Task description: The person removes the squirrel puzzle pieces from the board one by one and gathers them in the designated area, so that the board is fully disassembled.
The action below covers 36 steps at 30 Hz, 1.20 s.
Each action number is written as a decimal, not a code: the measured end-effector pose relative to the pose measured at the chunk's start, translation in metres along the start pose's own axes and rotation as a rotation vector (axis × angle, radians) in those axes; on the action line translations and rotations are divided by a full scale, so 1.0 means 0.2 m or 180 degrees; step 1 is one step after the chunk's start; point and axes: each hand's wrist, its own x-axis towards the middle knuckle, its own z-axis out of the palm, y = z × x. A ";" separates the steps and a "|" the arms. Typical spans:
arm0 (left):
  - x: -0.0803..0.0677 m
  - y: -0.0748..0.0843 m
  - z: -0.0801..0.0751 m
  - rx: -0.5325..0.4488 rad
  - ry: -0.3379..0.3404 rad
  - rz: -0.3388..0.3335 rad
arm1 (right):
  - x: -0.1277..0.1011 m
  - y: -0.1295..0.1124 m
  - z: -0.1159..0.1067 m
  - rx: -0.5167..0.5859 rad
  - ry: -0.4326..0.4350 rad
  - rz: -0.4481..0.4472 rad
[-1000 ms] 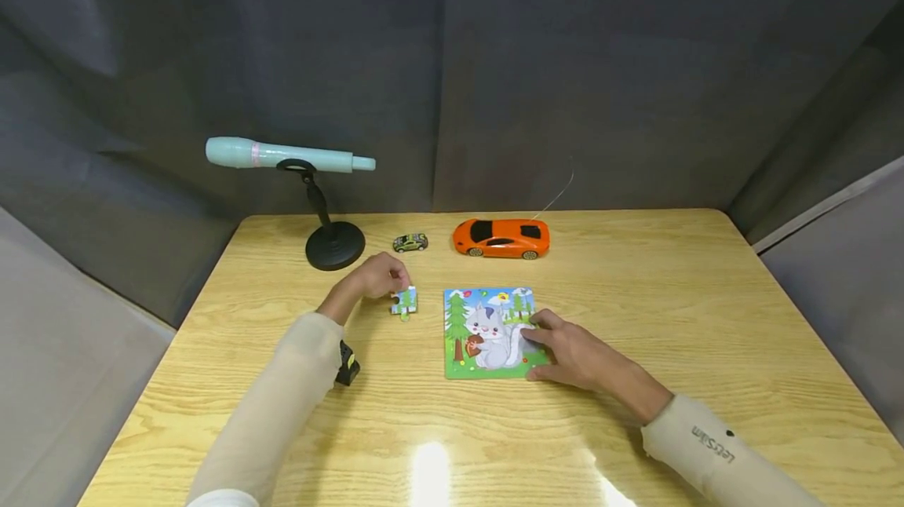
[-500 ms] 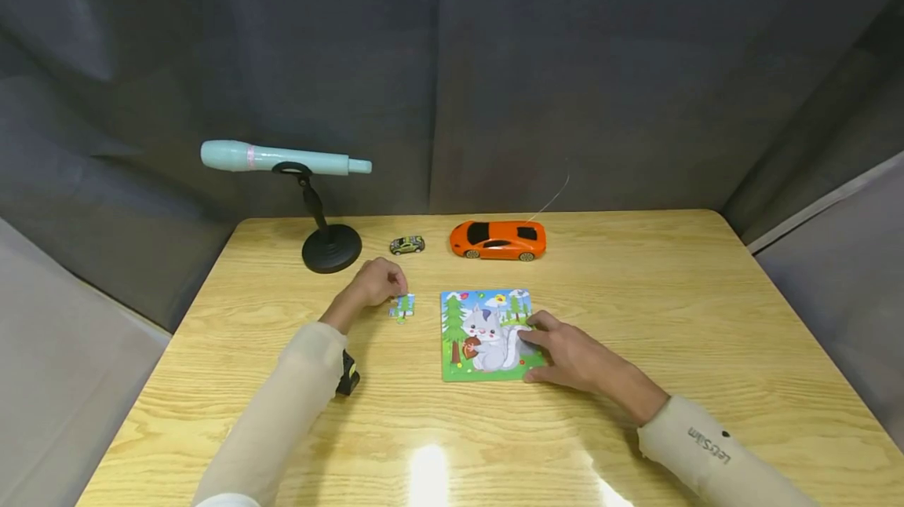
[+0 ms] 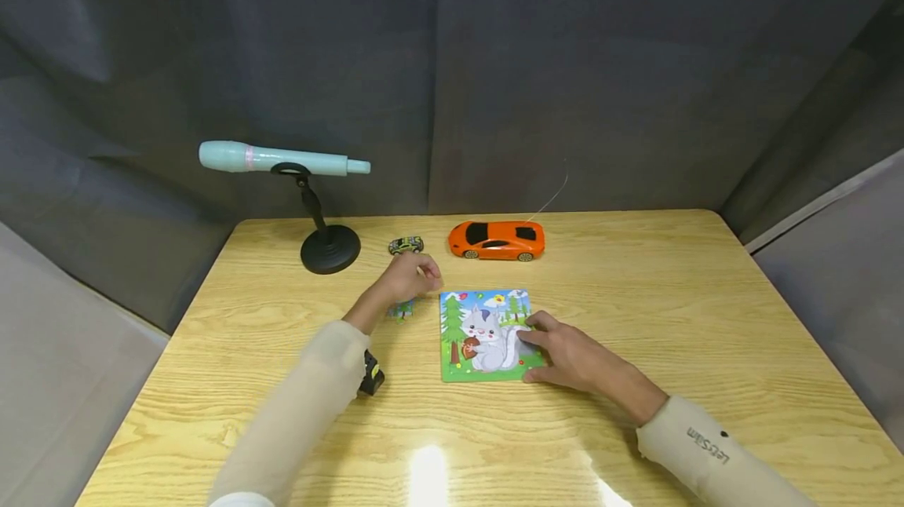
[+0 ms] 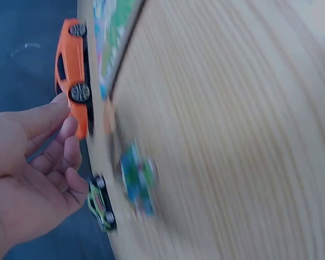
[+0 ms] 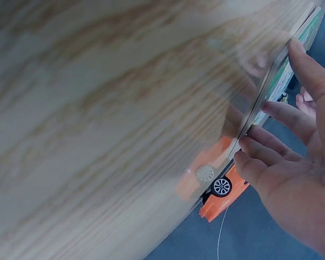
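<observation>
Left hand (image 3: 408,277) of mine hovers above the table (image 3: 706,311) between the small green toy car (image 3: 406,245) and the loose puzzle piece (image 3: 402,309), fingers loosely curled and holding nothing; the left wrist view confirms bare fingertips (image 4: 70,157) with the piece (image 4: 138,181) lying free below them. That piece lies flat, just left of the puzzle board (image 3: 487,334) and apart from it; blur and my hand's cover prevent a reading of its long axis.

Right hand (image 3: 575,356) rests on the board's right edge, fingers straight and spread, pressing it flat. The board's picture, a grey squirrel among trees, stands upright toward me, its long axis running away from me toward the curtain.

Beyond the board, the orange toy car (image 3: 497,240) sits broadside, long axis left to right. A pale blue microphone (image 3: 275,158) lies level on its black stand (image 3: 329,248) at far left.
</observation>
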 end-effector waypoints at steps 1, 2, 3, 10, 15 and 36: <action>0.01 0.02 0.01 -0.0014 -0.0039 0.0024 | 0.00 0.00 0.00 0.0002 0.0002 0.0002; 0.01 0.04 0.03 -0.0016 -0.0082 0.0039 | 0.00 0.00 0.00 -0.0008 0.0008 -0.0003; 0.02 0.06 0.04 -0.0022 -0.0130 0.0057 | 0.00 0.00 0.00 -0.0003 0.0006 0.0003; 0.06 0.18 0.14 -0.0067 -0.0531 0.0081 | 0.00 0.00 0.00 0.0013 -0.0011 0.0002; 0.08 0.23 0.22 0.0046 -0.0729 0.0165 | 0.00 0.00 0.00 0.0016 -0.0005 -0.0011; 0.07 0.31 0.36 0.0427 -0.0746 -0.0022 | 0.00 0.01 0.00 0.0000 0.0047 -0.0118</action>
